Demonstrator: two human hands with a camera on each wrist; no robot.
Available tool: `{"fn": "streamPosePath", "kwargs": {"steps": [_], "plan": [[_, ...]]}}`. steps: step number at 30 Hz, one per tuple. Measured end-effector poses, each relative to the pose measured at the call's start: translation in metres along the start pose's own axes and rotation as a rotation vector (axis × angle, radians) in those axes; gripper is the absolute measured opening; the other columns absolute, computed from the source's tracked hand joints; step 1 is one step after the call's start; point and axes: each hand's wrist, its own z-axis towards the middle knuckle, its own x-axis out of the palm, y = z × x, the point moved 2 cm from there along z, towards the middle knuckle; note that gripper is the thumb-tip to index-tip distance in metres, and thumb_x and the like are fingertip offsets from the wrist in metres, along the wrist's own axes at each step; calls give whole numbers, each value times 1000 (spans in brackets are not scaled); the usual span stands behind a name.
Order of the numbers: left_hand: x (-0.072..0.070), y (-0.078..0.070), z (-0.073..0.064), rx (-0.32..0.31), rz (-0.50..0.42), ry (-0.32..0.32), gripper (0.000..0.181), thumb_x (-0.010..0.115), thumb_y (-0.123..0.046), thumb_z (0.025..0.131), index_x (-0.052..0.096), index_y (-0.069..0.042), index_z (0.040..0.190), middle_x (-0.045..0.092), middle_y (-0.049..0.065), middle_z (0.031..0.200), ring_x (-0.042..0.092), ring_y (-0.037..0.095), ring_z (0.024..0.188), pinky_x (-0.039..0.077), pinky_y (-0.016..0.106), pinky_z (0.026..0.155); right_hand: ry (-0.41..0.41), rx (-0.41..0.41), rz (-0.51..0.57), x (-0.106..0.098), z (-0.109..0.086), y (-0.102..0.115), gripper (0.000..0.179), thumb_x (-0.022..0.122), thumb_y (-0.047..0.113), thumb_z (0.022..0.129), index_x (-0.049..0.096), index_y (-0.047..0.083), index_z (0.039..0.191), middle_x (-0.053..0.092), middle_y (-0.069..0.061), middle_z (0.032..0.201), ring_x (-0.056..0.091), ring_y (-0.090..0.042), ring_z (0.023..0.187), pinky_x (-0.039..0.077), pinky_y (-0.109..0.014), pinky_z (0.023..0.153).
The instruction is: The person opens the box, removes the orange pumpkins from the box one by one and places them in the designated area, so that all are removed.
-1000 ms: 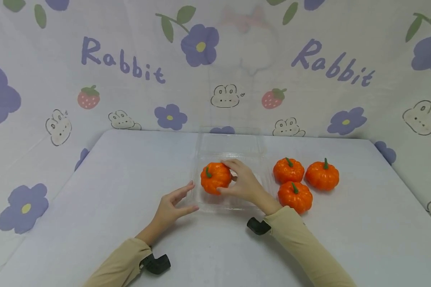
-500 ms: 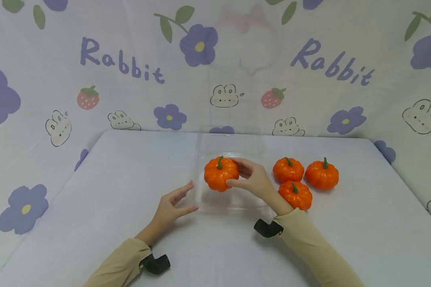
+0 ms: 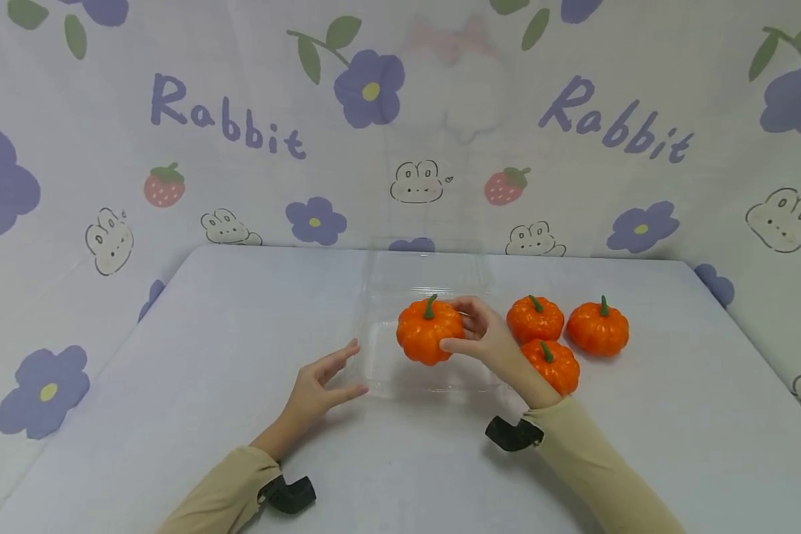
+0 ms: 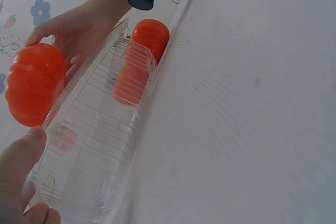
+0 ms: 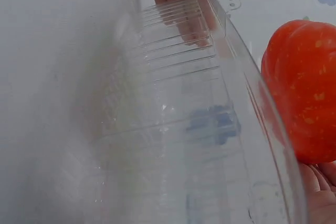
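Note:
An orange pumpkin (image 3: 427, 334) with a green stem is in the fingers of my right hand (image 3: 496, 348). It is held upright over a clear plastic clamshell box (image 3: 380, 371), whose lid (image 3: 427, 271) lies back toward the wall. In the right wrist view the pumpkin (image 5: 304, 93) overlaps the space beyond the box's near rim. My left hand (image 3: 310, 393) rests at the box's front left corner, fingers and thumb spread. The left wrist view has that thumb (image 4: 26, 153) right at the rim.
Several things lie on the white table (image 3: 173, 356). Right of the box, three more orange pumpkins sit grouped: one at the back (image 3: 535, 319), one at the far right (image 3: 598, 328), and one in front (image 3: 555, 367), partly behind my right wrist. A printed cloth wall (image 3: 347, 178) rises behind.
My right hand has lifted the pumpkin from low in the box and carried it to the right, its stem turning upright. The left hand has stayed at the box.

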Motion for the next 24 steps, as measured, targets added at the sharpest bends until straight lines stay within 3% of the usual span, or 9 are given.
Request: {"fn": "streamPosePath", "kwargs": {"steps": [8,15,19,24], "plan": [[1,-1,0,-22,23,1,56,71,8,71,46,15,120,40,26,128,37,31,121,28,48,98,-34,-73,5,-12,-12,1,59,70,1,76,41,-3,127,42,-15,125,49,-23,108,43,-29,88],[2,-1,0,-16,25,0,56,70,9,70,46,15,120,40,27,128,36,33,121,28,49,98,-61,-60,-34,-29,-22,4,59,72,-1,73,41,-5,123,42,-17,124,50,-26,107,44,-29,87],[1,0,0,-18,17,-4,56,70,10,70,46,16,120,40,27,128,36,33,120,28,49,98,-89,-82,-70,-39,-26,6,58,73,-1,72,43,-7,121,47,-17,122,52,-20,105,44,-27,86],[1,1,0,-21,5,0,56,70,10,70,46,16,120,40,28,128,37,32,120,28,49,98,-98,-112,-85,-50,-36,6,58,73,-5,70,44,-9,121,53,-6,120,51,-11,107,43,-24,87]]}}
